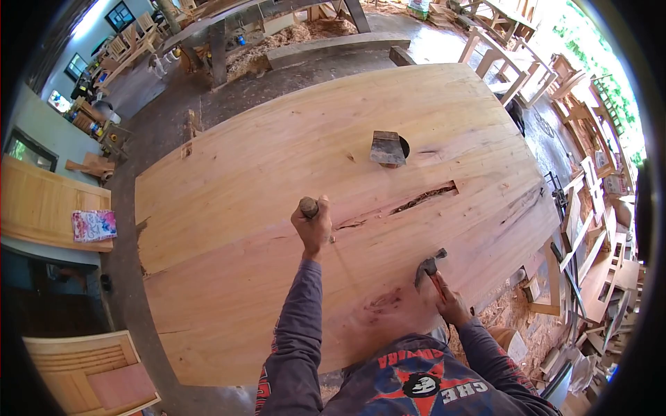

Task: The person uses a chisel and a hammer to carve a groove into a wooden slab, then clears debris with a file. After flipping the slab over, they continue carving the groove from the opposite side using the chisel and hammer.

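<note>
My left hand (316, 227) is closed round the wooden handle of a chisel (309, 206), held upright over a broad wooden slab (236, 173). Its blade is hidden beneath the fist. Close by, a dark crack (350, 224) runs through the wood, and farther right is a longer, rough-edged slot (424, 197). My right hand (452, 308) grips a claw hammer (430, 267) by its handle, above the near side of the slab. The hammer's head points away from my body. Beyond the slot lies a flat metal plate (387, 148) resting on a round dark thing.
Wooden chair frames (506, 66) and stacked timber parts (603, 270) crowd the right side. A carved wooden panel (94, 374) stands at lower left. A bright printed packet (94, 226) rests on another panel. Thick beams (340, 50) and wood shavings lie beyond the slab.
</note>
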Demonstrator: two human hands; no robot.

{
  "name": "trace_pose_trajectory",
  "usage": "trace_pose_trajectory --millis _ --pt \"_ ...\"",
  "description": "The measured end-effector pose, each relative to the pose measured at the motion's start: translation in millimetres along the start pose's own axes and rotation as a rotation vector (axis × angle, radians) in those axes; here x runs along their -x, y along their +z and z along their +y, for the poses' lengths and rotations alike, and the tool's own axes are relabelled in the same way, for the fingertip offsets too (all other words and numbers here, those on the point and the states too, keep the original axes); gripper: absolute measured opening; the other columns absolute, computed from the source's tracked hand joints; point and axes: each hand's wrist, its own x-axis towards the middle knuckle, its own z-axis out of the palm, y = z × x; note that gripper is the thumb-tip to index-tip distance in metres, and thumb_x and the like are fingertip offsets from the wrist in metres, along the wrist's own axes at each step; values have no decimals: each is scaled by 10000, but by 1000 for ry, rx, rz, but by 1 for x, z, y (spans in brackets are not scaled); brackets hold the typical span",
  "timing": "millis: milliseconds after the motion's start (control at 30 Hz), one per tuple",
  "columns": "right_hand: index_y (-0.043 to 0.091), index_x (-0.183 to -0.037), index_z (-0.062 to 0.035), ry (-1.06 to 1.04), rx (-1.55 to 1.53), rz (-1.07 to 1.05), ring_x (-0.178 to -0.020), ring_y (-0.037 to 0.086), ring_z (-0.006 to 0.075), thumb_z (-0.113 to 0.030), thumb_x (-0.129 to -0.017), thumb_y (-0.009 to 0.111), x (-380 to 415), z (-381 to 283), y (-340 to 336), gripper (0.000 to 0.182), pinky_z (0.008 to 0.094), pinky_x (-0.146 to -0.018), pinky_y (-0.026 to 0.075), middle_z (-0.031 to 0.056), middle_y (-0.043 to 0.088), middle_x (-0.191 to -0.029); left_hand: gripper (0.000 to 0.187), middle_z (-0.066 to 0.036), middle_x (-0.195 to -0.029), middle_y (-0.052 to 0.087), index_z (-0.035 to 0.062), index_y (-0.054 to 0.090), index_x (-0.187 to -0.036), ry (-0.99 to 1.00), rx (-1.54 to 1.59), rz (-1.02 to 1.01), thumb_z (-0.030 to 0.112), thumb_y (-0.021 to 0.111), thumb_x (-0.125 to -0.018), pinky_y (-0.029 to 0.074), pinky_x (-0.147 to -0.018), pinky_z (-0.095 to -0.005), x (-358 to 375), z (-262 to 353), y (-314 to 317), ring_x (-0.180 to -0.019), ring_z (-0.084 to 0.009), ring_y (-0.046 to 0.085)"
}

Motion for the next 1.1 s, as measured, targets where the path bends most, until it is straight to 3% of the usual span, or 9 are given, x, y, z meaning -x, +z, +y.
trace_pose_trajectory --millis 333,533,567,600,700,767,867,1033,1100 --pt "323 -1593 -104 -228 -250 56 -1068 682 434 21 -809 554 -32 -78 -32 827 421 -849 551 278 602 -1333 286 37 -569 526 72 519 -708 167 -153 16 41 680 -942 390 -418 -245 10 -38 -15 -472 -43 488" --pt "371 -1560 -39 -821 -206 236 -738 695 336 91 -801 589 -78 -262 -132 800 398 -686 567 213 693 -1110 399 73 -596 403 83 420 -651 179 -49 23 60 726 -907 313 -500 -260 20 -12 0 -572 -35 368" --pt "372 -1570 -83 -913 -226 269 -696 673 341 74 -809 598 -82 -279 -137 809 413 -662 558 198 701 -1002 229 14 -765 618 61 577 -744 160 -201 29 102 726 -913 498 -639 -295 21 -46 -20 -685 -108 607" --pt "366 -1577 -125 -878 -150 175 -673 654 343 58 -815 602 -89 -285 -132 819 425 -642 544 183 674 -930 102 4 -832 668 51 674 -909 484 -317 -105 131 737 -915 516 -739 -319 18 -36 -22 -803 -135 647" --pt "353 -1592 -240 -751 45 -50 -611 599 349 10 -833 612 -111 -273 -105 841 460 -592 504 148 595 -755 116 2 -829 658 69 658 -857 241 -288 -72 132 736 -916 480 -687 -297 37 -23 -16 -772 -105 616" --pt "347 -1594 -301 -649 142 -112 -582 565 350 -21 -845 613 -122 -273 -100 843 485 -575 476 135 543 -693 197 15 -806 623 83 603 -772 373 -267 -60 124 731 -915 447 -640 -294 31 -34 -15 -738 -78 572" --pt "311 -1607 -308 -714 22 6 -596 584 351 -33 -856 596 -111 -283 -113 848 490 -589 486 149 563 -706 248 34 -802 587 89 541 -745 197 -66 -127 107 717 -919 397 -592 -280 34 -15 -8 -711 -52 515" --pt "248 -1619 -325 -735 56 -46 -570 591 355 -50 -867 570 -123 -254 -84 863 489 -546 478 155 588 -705 196 56 -764 542 55 565 -797 311 -512 -69 106 718 -909 423 -594 -280 29 -60 -27 -691 -70 523" --pt "277 -1612 -311 -693 92 -65 -589 598 379 -39 -871 556 -122 -241 -78 837 499 -569 493 185 598 -736 178 34 -766 560 57 565 -811 410 -306 -172 104 702 -915 442 -602 -296 18 -26 -24 -690 -96 544"
